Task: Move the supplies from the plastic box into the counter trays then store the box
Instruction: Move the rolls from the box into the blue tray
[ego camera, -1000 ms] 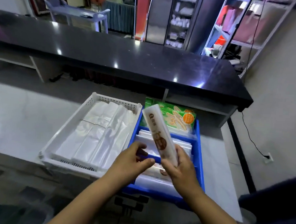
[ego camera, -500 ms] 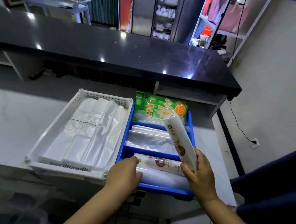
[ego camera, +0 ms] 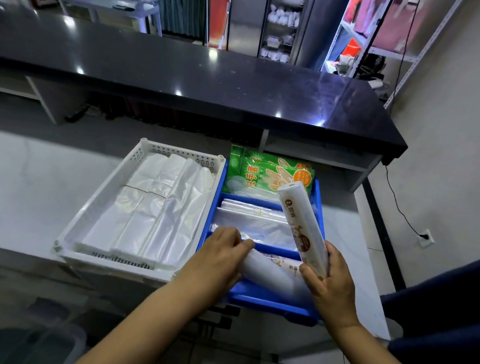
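Blue tray [ego camera: 268, 305], lower centre: the left hand [ego camera: 218, 260] curls over the end of a white roll [ego camera: 272, 278] lying in its nearest compartment. The right hand [ego camera: 331, 281] grips a printed roll [ego camera: 300, 226] tilted upward, its lower end half hidden in the palm.

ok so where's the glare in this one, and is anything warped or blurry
Head view: lights glare as small white spots on the black countertop; the wide lens bows its front edge and tilts the shelving at top right; the right hand, its raised roll, and the left hand gripping the lying roll are sharp; the bottom left corner is dim.
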Tool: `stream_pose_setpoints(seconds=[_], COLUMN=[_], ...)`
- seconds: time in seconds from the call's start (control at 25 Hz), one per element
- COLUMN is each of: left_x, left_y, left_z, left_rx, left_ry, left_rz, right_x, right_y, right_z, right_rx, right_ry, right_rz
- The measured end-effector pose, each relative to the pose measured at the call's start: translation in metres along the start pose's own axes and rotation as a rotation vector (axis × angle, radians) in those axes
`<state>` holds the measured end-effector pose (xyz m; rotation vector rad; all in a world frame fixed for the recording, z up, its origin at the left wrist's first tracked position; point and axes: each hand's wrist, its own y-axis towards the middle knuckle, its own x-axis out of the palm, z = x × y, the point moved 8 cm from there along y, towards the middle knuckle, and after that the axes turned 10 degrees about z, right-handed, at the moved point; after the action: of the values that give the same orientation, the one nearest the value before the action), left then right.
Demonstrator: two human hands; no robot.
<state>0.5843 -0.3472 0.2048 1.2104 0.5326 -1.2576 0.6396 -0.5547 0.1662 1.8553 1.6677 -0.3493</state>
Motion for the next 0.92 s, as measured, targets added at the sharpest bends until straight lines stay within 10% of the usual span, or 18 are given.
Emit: stream_pose_setpoints(seconds=[0.2,0.56,0.92], left_x=[-0.037,-0.149,-0.121], left_y=[0.006,-0.029,-0.038], left_z=[-0.030,-0.148,-0.141], left_rx=[-0.231,-0.660,-0.754], left_ry=[-0.473,-0.869,-0.894], left_rz=[-0.038,0.715,0.681], right_x=[0.001,0.009,0.045], right_y=[0.000,0.007,-0.011], right_z=[0.000,-0.007,-0.020], right_rx=[0.004,-0.273,-0.502], right_ry=[0.020,-0.357,-0.595], right_rz=[-0.035,-0.485,-0.599])
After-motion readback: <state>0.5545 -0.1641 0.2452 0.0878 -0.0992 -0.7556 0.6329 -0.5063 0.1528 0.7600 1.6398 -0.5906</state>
